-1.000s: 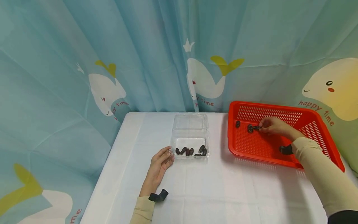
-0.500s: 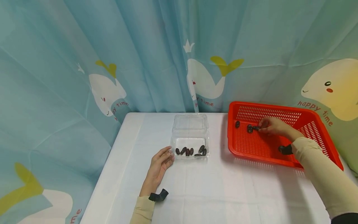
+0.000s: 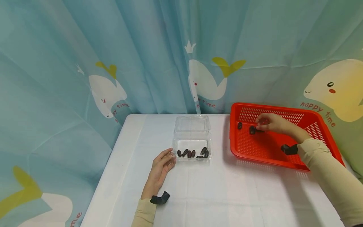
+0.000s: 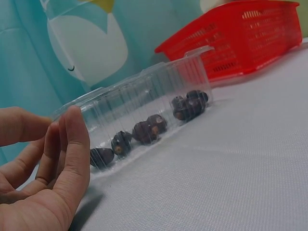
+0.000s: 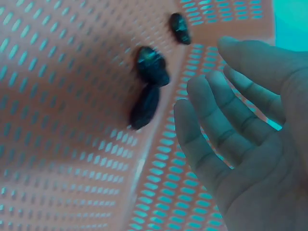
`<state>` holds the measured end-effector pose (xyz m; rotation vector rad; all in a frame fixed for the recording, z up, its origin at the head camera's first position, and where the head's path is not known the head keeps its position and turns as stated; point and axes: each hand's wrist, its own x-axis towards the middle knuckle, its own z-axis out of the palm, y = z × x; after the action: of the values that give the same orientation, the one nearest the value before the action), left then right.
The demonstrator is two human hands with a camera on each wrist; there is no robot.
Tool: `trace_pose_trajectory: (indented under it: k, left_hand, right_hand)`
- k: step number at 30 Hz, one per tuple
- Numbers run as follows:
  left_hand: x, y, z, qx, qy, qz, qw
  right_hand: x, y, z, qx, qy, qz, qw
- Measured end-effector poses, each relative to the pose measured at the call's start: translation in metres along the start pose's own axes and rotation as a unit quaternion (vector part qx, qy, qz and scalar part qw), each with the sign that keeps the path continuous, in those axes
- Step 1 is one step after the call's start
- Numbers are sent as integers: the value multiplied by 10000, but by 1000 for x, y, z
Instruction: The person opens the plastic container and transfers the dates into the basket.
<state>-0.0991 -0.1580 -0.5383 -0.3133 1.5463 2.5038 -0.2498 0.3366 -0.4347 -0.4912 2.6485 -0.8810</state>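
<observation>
My left hand (image 3: pixel 161 168) holds the left front corner of a clear plastic clamshell box (image 4: pixel 159 86), its lid folded back. Several dark brown dates (image 3: pixel 189 154) lie along the box's front side. Inside the red basket (image 3: pixel 235 148), my right hand (image 5: pixel 250 125) hovers with thumb and fingers spread and nothing between them. Beside its fingertips, an elongated date (image 5: pixel 145 107) touches a small dark clump (image 5: pixel 150 65), perhaps more than one date. A single date (image 5: pixel 180 29) lies apart. In the head view the right hand partly covers the elongated date.
Both containers stand on a white-covered table (image 3: pixel 198 195), the basket to the right of the box. A blue curtain (image 3: pixel 153 63) with whale prints hangs behind the table. The basket's perforated walls rise around the right hand.
The right hand's fingers, earlier at the elongated date, have come off it and spread, and the hand has shifted slightly up and left. My left hand has stayed at the box.
</observation>
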Motion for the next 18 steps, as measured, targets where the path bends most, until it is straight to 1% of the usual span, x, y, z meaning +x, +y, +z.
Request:
trace_pose_trajectory:
  k: [4, 11, 18]
  left_hand:
    - [1, 0, 0, 25, -3, 3, 10000]
    - [2, -2, -1, -4, -4, -31, 10000]
    - [3, -1, 0, 75, 45, -25, 10000]
  right_hand:
    - [0, -14, -3, -17, 93, -158, 9998]
    - [-1, -46, -4, 396, 235, -543, 9975]
    - [4, -70, 0, 594, 94, -922, 9939]
